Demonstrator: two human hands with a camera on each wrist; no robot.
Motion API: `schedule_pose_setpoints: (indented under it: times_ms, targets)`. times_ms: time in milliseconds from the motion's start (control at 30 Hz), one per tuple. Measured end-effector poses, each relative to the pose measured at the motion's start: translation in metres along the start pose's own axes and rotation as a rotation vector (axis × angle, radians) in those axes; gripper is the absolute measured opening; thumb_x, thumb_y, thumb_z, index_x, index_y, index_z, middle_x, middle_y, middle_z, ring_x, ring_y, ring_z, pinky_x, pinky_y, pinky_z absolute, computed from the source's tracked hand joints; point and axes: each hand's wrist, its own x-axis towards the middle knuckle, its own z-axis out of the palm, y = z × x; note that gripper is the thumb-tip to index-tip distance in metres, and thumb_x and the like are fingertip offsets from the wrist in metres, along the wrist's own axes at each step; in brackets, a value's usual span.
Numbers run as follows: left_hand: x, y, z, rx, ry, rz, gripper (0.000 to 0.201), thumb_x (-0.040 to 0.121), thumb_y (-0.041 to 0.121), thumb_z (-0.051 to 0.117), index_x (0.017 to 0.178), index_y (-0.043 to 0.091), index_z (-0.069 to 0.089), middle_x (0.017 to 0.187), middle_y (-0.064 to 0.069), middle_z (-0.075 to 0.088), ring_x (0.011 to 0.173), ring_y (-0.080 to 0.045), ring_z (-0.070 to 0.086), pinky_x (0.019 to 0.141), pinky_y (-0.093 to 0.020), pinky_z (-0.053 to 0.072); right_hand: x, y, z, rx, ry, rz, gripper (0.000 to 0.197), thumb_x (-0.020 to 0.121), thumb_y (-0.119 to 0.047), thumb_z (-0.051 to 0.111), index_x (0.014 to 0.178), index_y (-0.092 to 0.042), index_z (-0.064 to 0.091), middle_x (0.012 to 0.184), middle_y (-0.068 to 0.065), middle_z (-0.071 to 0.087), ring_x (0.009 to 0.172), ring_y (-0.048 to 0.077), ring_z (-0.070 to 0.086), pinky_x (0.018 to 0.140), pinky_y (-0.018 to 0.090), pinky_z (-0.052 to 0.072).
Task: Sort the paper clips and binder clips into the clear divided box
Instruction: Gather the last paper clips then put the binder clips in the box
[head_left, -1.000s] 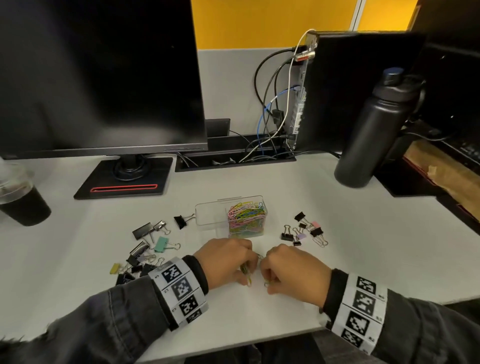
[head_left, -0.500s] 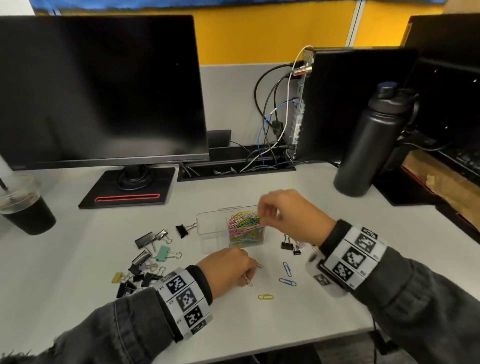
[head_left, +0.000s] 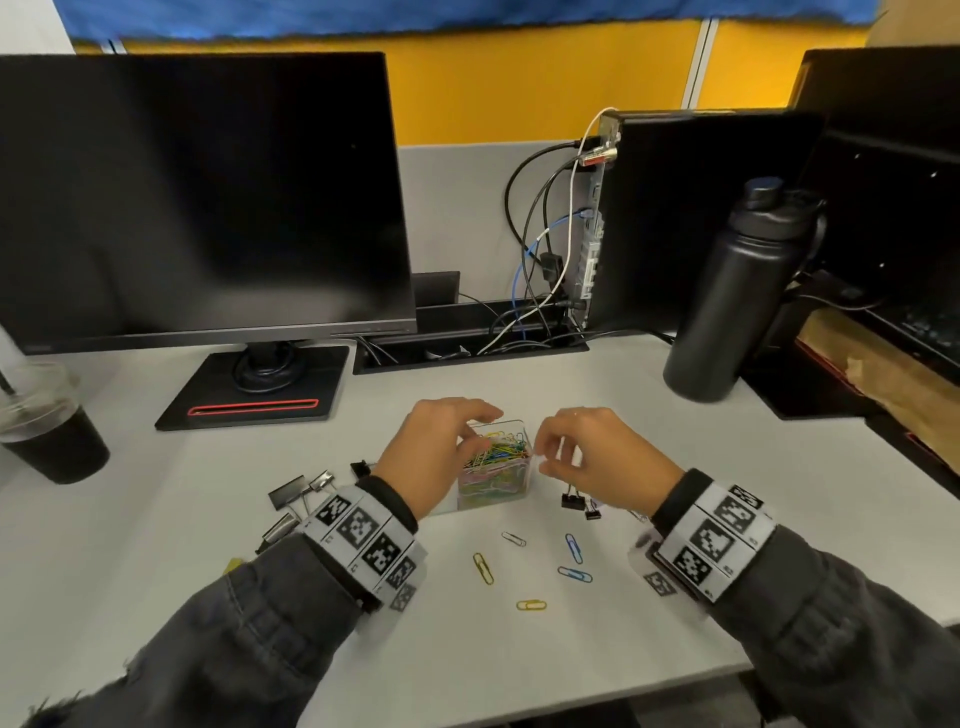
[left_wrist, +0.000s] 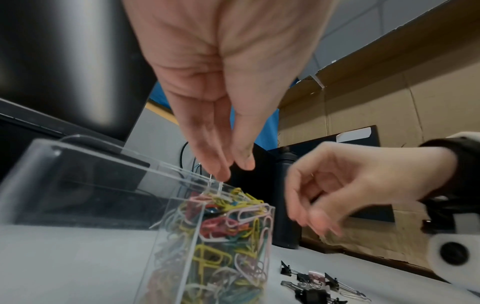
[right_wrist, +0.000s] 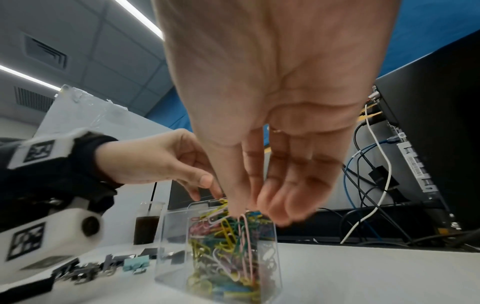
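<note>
The clear divided box (head_left: 525, 486) stands mid-desk, its right compartment heaped with coloured paper clips (head_left: 496, 452). My left hand (head_left: 480, 434) hovers over that heap with fingers pointing down and slightly apart. In the left wrist view a thin pale clip (left_wrist: 216, 183) shows just below the left fingertips (left_wrist: 224, 173), apart from the thumb. My right hand (head_left: 545, 462) hangs loosely curled at the box's right rim, with its thumb tip near a long pink clip (right_wrist: 244, 232) in the heap. Several loose paper clips (head_left: 573, 548) lie in front of the box. Binder clips lie to its left (head_left: 288, 491) and right (head_left: 574, 501).
A monitor on a black stand (head_left: 254, 389) is behind on the left, and a cup of dark drink (head_left: 49, 441) stands at the far left. A tall black bottle (head_left: 727, 301) stands at the back right. A cable tray (head_left: 467, 348) runs along the back.
My left hand rose from the desk front to above the box. My right hand stayed by the box, drawing slightly right and down. Loose clips lie uncovered where both hands worked.
</note>
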Motion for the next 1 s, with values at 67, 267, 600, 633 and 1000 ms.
schedule_pose_setpoints:
  times_ms: [67, 267, 600, 633, 1000]
  targets:
    - [-0.001, -0.001, 0.002, 0.047, 0.012, 0.000, 0.030, 0.086, 0.016, 0.066, 0.115, 0.025, 0.064, 0.112, 0.007, 0.065, 0.079, -0.004, 0.063, 0.084, -0.029, 0.052, -0.013, 0.005, 0.004, -0.061, -0.093, 0.052, 0.011, 0.082, -0.024, 0.071, 0.092, -0.020, 0.066, 0.085, -0.007, 0.061, 0.072, 0.010, 0.056, 0.071, 0.026, 0.051]
    - [-0.033, 0.007, 0.008, 0.188, -0.110, 0.165, 0.023, 0.086, 0.029, 0.065, 0.108, 0.027, 0.061, 0.111, 0.012, 0.054, 0.082, -0.012, 0.059, 0.070, -0.031, 0.050, -0.038, 0.007, 0.022, -0.119, -0.366, 0.209, 0.035, 0.071, -0.044, 0.077, 0.085, -0.016, 0.061, 0.081, -0.004, 0.058, 0.077, 0.016, 0.054, 0.075, 0.029, 0.048]
    - [-0.050, -0.005, 0.026, 0.336, -0.607, 0.052, 0.018, 0.083, 0.013, 0.065, 0.100, 0.018, 0.063, 0.114, 0.004, 0.053, 0.102, -0.019, 0.054, 0.077, -0.029, 0.043, -0.038, -0.002, 0.037, 0.026, -0.478, 0.106, 0.008, 0.082, -0.006, 0.063, 0.089, -0.005, 0.066, 0.078, 0.000, 0.062, 0.053, -0.004, 0.052, 0.051, 0.008, 0.037]
    - [-0.050, -0.004, 0.027, 0.339, -0.605, 0.053, 0.014, 0.083, 0.013, 0.064, 0.097, 0.017, 0.064, 0.113, 0.003, 0.053, 0.102, -0.019, 0.054, 0.076, -0.028, 0.043, -0.039, -0.001, 0.038, 0.007, -0.493, 0.092, 0.007, 0.085, -0.008, 0.060, 0.091, -0.006, 0.064, 0.081, -0.002, 0.058, 0.060, -0.001, 0.050, 0.056, 0.009, 0.038]
    - [-0.048, 0.002, 0.015, 0.209, -0.307, 0.062, 0.003, 0.089, 0.024, 0.054, 0.090, 0.026, 0.052, 0.093, 0.010, 0.059, 0.082, -0.012, 0.055, 0.067, -0.027, 0.044, -0.044, 0.000, 0.042, -0.119, -0.521, 0.062, 0.010, 0.088, -0.008, 0.051, 0.096, -0.014, 0.055, 0.089, 0.002, 0.056, 0.083, 0.023, 0.057, 0.076, 0.035, 0.048]
